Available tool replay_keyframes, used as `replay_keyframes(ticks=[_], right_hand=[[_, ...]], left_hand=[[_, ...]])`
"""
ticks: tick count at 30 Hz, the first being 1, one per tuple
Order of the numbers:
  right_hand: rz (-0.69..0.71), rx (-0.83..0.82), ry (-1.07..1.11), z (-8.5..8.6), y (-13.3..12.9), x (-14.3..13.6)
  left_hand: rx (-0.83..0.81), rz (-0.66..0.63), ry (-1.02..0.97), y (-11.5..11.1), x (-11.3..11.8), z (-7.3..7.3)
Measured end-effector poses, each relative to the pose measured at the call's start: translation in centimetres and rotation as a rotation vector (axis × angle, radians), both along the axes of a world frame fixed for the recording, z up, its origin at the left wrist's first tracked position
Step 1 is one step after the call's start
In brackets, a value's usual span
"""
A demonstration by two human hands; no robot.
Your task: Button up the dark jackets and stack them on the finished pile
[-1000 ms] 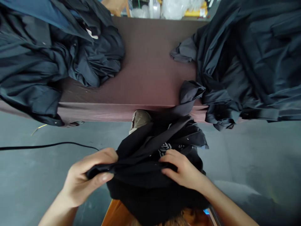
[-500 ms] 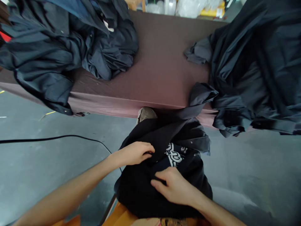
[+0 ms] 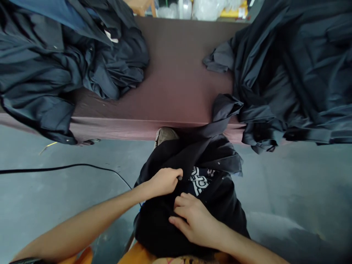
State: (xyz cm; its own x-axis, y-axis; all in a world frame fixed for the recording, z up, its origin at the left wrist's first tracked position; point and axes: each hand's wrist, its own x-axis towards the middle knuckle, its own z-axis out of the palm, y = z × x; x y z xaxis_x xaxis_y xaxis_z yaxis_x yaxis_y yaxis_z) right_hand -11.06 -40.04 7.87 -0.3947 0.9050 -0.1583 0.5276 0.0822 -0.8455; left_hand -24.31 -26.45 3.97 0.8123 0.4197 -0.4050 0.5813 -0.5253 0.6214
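A black garment (image 3: 165, 227) lies across my lap, with a white printed pattern (image 3: 199, 179) showing between its open parts. My left hand (image 3: 166, 181) is closed on a fold of the garment, its thumb and index finger pinched together left of the print. Below the print, my right hand (image 3: 192, 216) rests on the black cloth, palm down, with its thumb apart from the bent fingers. From the upper part of the garment, a dark strip of cloth (image 3: 203, 141) runs up to the table edge.
A table with a brown cover (image 3: 176, 73) stands ahead. Piles of dark clothes lie on its left (image 3: 110, 69) and right (image 3: 288, 80), both hanging over the front edge. A black cable (image 3: 68, 167) crosses at the left. Plastic bags (image 3: 207, 8) are behind the table.
My left hand has closed from a looser pose onto the cloth. My right hand has shifted slightly left. The table and piles appear shifted left in view.
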Motion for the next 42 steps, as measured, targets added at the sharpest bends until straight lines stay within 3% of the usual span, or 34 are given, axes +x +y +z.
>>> replay_keyframes(ticks=[3,6,8,10,11,12,14,16,17,18,19,23,25,29,36,42], right_hand=[[-0.099,-0.05,0.074,0.1,0.6,-0.3],[-0.231,-0.217,0.226,0.0,1.2,-0.4],[-0.31,-0.37,0.325,-0.3,1.5,-0.5],[-0.348,-0.49,0.379,-0.9,1.6,-0.6],[-0.355,-0.524,0.387,-1.2,1.7,-0.7],[-0.357,-0.54,0.386,-1.5,1.7,-0.8],[-0.366,-0.54,0.378,-1.8,1.7,-0.9],[-0.385,-0.535,0.38,-1.9,1.6,-0.9],[-0.393,-0.532,0.387,-1.8,1.6,-0.9],[-0.402,-0.526,0.399,-1.7,1.5,-0.9],[-0.414,-0.516,0.418,-1.6,1.4,-0.9],[-0.534,-0.578,0.574,-1.6,1.2,-0.6],[-0.679,-0.688,0.639,-1.8,1.1,-0.4],[-0.948,-0.813,0.692,-2.2,1.0,-0.1],[-1.001,-0.735,0.842,-2.1,1.2,0.0],[-1.015,-0.662,0.755,-1.9,0.6,-0.1]], left_hand=[[-0.322,0.241,-0.195,2.7,-0.4,3.3],[-0.452,0.307,-0.242,4.5,-1.3,6.3],[-0.377,0.268,-0.245,4.7,-1.7,6.7],[-0.291,0.244,-0.218,4.6,-1.7,5.7],[-0.278,0.291,-0.207,4.5,-1.7,5.0],[-0.288,0.395,-0.215,4.6,-1.5,4.3],[-0.334,0.74,-0.302,5.0,-1.2,3.5],[-0.358,1.08,-0.433,5.3,-0.8,3.7],[-0.345,1.168,-0.479,5.3,-0.7,4.1],[-0.314,1.166,-0.489,5.1,-0.6,4.6],[-0.261,1.081,-0.464,4.7,-0.6,5.0],[0.002,0.357,-0.262,1.6,-0.7,5.4],[0.038,0.148,-0.241,0.2,-0.8,4.9],[-0.017,0.081,-0.268,-0.6,-1.0,4.2],[0.028,-0.091,-0.169,-0.6,-0.7,5.7],[0.09,-0.06,-0.121,-2.4,-0.8,6.1]])
